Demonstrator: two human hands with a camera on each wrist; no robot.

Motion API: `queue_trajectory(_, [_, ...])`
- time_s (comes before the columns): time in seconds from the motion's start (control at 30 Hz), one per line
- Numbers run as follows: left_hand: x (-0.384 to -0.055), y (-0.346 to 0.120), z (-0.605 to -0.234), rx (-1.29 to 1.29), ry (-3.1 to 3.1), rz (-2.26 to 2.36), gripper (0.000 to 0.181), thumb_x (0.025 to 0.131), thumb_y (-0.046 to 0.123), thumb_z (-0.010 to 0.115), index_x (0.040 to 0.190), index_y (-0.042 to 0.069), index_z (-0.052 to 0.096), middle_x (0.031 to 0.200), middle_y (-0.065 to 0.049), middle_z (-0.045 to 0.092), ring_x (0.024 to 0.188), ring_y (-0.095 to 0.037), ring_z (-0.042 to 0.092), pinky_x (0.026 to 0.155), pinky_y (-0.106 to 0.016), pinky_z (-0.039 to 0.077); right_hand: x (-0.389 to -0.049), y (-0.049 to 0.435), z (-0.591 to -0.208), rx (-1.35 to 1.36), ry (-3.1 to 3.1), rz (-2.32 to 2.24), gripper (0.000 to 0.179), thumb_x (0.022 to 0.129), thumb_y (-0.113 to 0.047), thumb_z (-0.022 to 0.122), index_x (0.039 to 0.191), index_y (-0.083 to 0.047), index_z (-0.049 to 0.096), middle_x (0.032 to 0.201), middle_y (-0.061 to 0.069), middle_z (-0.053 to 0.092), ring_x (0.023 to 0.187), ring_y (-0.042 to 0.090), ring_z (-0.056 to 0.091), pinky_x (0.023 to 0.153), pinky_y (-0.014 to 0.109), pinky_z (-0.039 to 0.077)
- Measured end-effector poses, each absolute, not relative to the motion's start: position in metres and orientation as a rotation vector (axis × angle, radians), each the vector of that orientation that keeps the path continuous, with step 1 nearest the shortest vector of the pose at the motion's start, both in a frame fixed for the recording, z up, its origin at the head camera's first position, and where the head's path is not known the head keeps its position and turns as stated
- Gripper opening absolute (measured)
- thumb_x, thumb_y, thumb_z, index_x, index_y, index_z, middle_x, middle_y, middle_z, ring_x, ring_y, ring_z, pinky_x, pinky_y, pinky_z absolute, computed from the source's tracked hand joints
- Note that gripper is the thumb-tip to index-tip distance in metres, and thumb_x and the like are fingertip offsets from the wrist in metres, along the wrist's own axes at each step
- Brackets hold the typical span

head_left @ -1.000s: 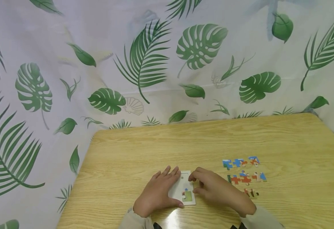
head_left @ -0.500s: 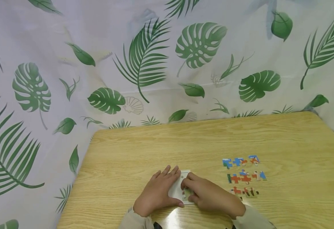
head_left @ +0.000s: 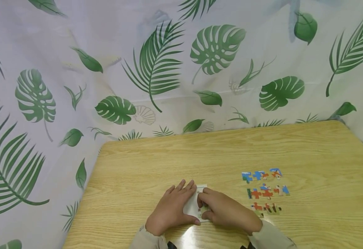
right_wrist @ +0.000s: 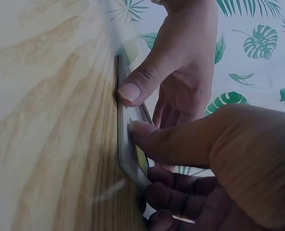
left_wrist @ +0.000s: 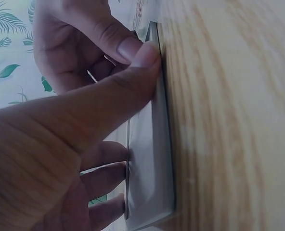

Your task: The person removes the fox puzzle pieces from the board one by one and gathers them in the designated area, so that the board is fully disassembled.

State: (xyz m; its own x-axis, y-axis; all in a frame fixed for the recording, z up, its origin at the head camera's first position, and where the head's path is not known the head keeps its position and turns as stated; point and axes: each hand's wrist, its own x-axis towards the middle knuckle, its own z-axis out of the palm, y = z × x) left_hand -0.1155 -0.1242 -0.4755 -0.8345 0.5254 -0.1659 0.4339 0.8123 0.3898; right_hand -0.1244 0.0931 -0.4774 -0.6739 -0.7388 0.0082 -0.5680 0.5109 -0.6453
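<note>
A small white puzzle tray (head_left: 190,208) lies flat on the table. My left hand (head_left: 170,211) rests across its left side with fingers spread and straight, the thumb on the near edge; the left wrist view shows that thumb against the tray (left_wrist: 149,178). Over the tray's right part, my right hand (head_left: 226,211) has its fingers bent and thumb drawn in around a puzzle piece. Of that piece (right_wrist: 141,159), a yellow-green strip shows beneath the thumb in the right wrist view; my right hand covers most of it.
To the right, loose puzzle pieces (head_left: 267,192) in blue, red and green lie in three rough rows on the wooden table (head_left: 156,162). Behind and to the left hangs a leaf-printed white cloth (head_left: 175,69).
My right hand has moved left from the tray's right edge onto its right part, covering the green piece there. It uncovered more loose pieces. My left hand stays put.
</note>
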Motion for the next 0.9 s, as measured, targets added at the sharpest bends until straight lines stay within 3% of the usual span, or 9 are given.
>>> queue_trajectory(0.2, [-0.116, -0.125, -0.475, 0.738, 2.734, 0.481, 0.108, 0.076, 0.060, 0.083, 0.160, 0.010, 0.039, 0.167, -0.003, 0.030, 0.155, -0.030, 0.025, 0.120, -0.058, 0.027, -0.122, 0.087, -0.472, -1.058, 2.517, -0.886, 0.028, 0.086, -0.005, 0.082, 0.096, -0.014, 0.058, 0.099, -0.003, 0.046, 0.071, 0.006, 0.046, 0.063, 0.024, 0.044])
queue_trajectory(0.37, [-0.116, -0.125, -0.472, 0.749, 2.731, 0.483, 0.108, 0.074, 0.060, 0.084, 0.159, 0.009, 0.040, 0.167, -0.004, 0.031, 0.154, -0.032, 0.026, 0.119, -0.059, 0.028, -0.120, 0.085, -0.468, -1.033, 2.529, -0.889, 0.030, 0.085, -0.004, 0.081, 0.096, -0.016, 0.055, 0.096, -0.004, 0.047, 0.073, 0.007, 0.046, 0.064, 0.025, 0.044])
queue_trajectory(0.57, [-0.116, -0.125, -0.471, 0.742, 2.721, 0.493, 0.108, 0.075, 0.059, 0.084, 0.160, 0.009, 0.039, 0.167, -0.004, 0.030, 0.155, -0.032, 0.025, 0.120, -0.059, 0.027, -0.120, 0.087, -0.468, -1.012, 2.446, -0.984, 0.026, 0.091, -0.006, 0.077, 0.097, -0.017, 0.054, 0.092, -0.010, 0.052, 0.079, 0.005, 0.047, 0.070, 0.026, 0.045])
queue_trajectory(0.9, [-0.116, -0.125, -0.473, 0.726, 2.728, 0.463, 0.108, 0.076, 0.061, 0.083, 0.161, 0.011, 0.038, 0.167, -0.002, 0.030, 0.155, -0.028, 0.024, 0.121, -0.056, 0.027, -0.124, 0.104, -0.468, -1.002, 2.398, -1.098, 0.020, 0.095, -0.013, 0.075, 0.088, -0.020, 0.057, 0.080, -0.014, 0.054, 0.070, 0.001, 0.048, 0.063, 0.023, 0.045])
